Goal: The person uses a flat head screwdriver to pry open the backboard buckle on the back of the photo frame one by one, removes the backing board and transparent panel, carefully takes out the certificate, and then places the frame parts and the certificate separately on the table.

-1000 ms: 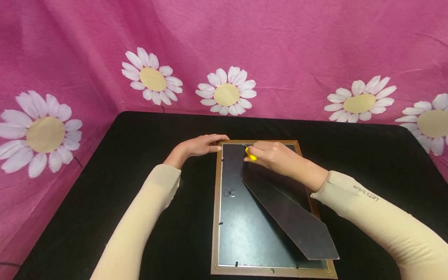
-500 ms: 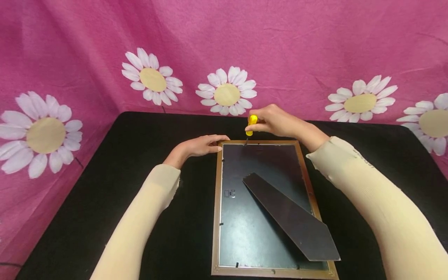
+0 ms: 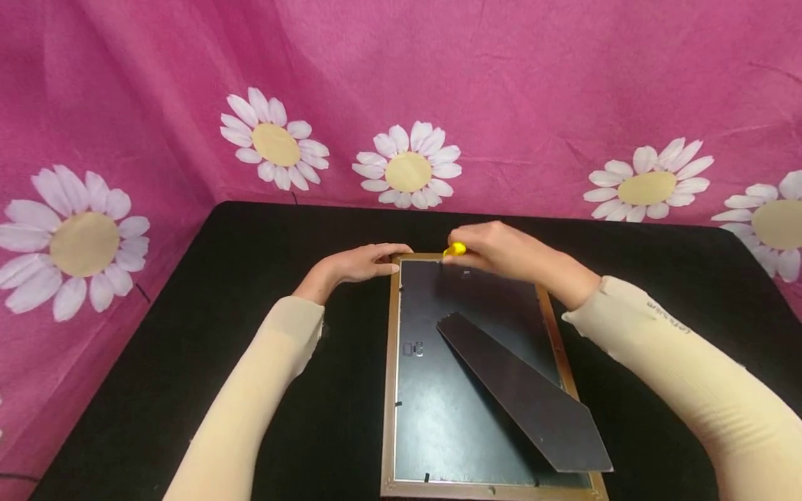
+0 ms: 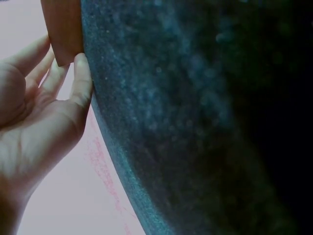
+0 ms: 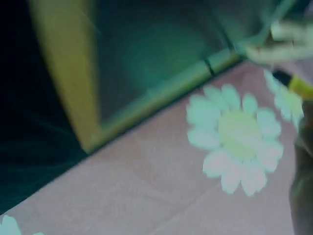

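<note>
Head view, right hand (image 3: 498, 245) gripping yellow tool (image 3: 457, 248), picture frame (image 3: 432, 410) just below, far corner pinched by left hand (image 3: 360, 263)

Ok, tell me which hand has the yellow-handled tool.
The right hand: it grips the yellow-handled tool near the far edge of the frame. The left hand instead holds the frame's far left corner.

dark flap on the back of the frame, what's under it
The back panel and right border of the frame show around the dark flap, which hides parts of both. Whatever it directly covers can't be seen.
</note>
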A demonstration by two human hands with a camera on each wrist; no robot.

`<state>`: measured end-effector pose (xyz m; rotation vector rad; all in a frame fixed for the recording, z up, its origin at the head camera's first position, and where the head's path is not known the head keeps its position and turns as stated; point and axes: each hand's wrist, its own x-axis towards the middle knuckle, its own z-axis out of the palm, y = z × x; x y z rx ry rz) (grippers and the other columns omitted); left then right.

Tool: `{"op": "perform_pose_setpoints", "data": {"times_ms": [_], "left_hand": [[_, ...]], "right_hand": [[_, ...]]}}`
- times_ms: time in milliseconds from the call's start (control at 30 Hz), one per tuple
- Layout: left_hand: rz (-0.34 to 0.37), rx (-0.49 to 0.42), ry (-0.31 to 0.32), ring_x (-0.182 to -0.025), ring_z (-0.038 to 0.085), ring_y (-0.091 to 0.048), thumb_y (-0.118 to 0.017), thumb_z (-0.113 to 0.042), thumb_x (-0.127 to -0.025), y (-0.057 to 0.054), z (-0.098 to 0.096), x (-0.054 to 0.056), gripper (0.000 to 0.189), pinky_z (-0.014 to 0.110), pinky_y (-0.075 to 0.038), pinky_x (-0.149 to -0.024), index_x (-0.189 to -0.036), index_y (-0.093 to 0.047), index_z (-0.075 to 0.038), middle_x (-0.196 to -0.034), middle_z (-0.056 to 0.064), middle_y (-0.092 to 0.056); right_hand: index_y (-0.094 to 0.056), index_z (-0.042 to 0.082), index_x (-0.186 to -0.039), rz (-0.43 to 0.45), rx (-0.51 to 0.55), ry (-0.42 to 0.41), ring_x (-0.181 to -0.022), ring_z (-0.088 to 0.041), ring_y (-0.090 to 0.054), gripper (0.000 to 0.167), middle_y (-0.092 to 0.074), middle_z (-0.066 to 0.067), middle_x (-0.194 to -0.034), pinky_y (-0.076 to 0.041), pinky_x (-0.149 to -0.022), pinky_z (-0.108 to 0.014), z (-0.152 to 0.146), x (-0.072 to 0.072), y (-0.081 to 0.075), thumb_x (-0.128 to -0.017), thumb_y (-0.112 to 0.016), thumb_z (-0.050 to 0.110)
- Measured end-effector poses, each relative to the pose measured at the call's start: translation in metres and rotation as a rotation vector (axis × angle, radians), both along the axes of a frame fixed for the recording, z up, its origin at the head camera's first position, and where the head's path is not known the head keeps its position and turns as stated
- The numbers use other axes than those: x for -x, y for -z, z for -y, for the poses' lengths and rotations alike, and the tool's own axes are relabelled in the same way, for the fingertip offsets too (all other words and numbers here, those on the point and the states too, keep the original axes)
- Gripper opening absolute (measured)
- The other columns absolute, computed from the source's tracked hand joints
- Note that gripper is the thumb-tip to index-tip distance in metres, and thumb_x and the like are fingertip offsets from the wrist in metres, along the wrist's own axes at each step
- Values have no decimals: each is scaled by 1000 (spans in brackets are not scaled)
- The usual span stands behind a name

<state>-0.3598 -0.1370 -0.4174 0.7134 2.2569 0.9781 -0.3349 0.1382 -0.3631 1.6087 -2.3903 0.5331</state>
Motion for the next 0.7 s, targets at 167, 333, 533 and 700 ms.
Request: {"op": "perform_pose_setpoints", "data": {"times_ms": [167,333,533,700], "left_hand": [[0,0,-5,-131,30,-41,-53,-14,-99,-1,-1,0,50,47,-37,-116,-147,-40,-10,-141,15,-45],[11,0,-11,-131,30,-41,-53,-14,-99,0,-1,1,50,47,-38,-116,-147,-40,-11,-141,14,-45],[-14,29,-4,-133,33,-40,-55,-14,-98,-4,-1,3,52,48,-38,-115,-148,-39,-13,-146,14,-43],[-15,40,-1,-132,33,-40,-55,-15,-98,-6,-1,2,52,48,-39,-114,-148,-39,-14,-144,14,-44]], "right_hand": [[-57,8,-90,-363,-77,-118,-62,-11,-53,37,-59,0,-71,-52,-56,-19,-3,-28,26,-71,-87,16],[-59,7,-94,-450,-94,-172,-67,-12,-55,35,-62,-1,-76,-55,-60,-19,-2,-32,38,-73,-86,17],[-56,10,-89,-220,15,-50,-65,-10,-52,33,-58,1,-72,-52,-59,-21,-4,-20,27,-73,-85,15],[-61,10,-87,27,-2,33,-68,-10,-56,24,-63,0,-75,-56,-66,-26,-1,2,0,-77,-82,13]]}}
